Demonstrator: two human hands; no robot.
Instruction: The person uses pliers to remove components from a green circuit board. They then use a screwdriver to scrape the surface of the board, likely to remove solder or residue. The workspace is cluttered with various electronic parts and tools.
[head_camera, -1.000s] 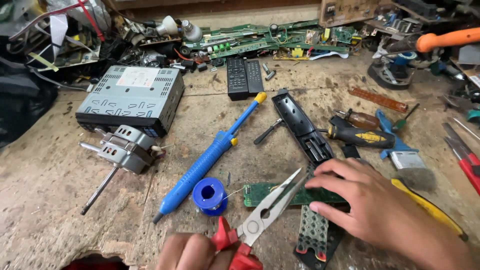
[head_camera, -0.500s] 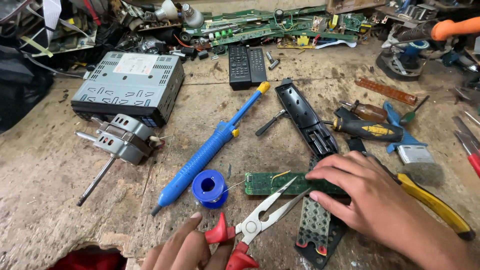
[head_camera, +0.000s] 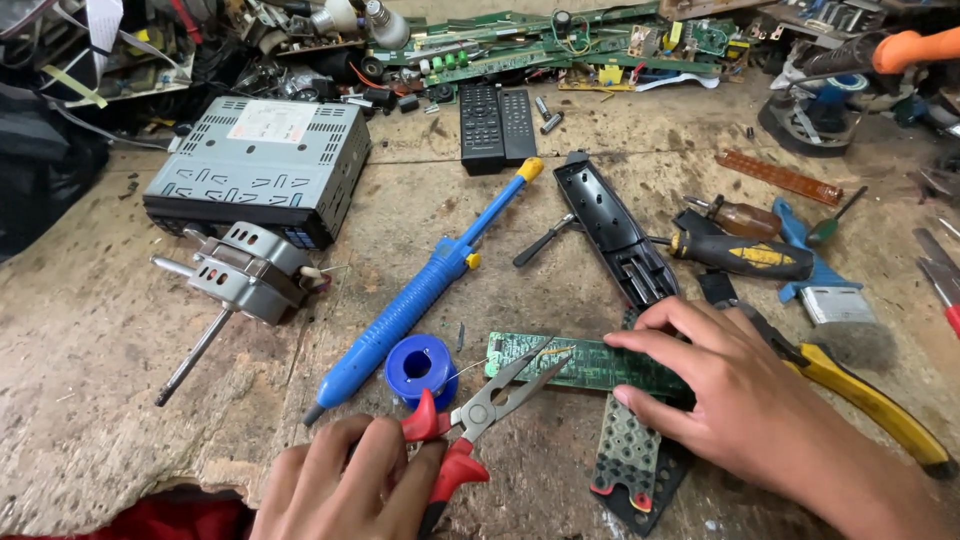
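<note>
Two bare hands are in view. The left hand (head_camera: 345, 485) shows no glove, ring or wristband; the nails are short and unpainted. The right hand (head_camera: 745, 405) is likewise ungloved and without rings, and its wrist and the visible part of the forearm carry no sleeve, watch or strap. A patch of red garment (head_camera: 175, 518) shows at the lower frame edge, beside the left hand.

Red-handled needle-nose pliers (head_camera: 478, 420), jaws slightly parted, angled up-right at lower centre of the frame, tips over the left end of a long green circuit board (head_camera: 585, 362) lying flat on the worktop (head_camera: 100, 330), right end hidden.
</note>
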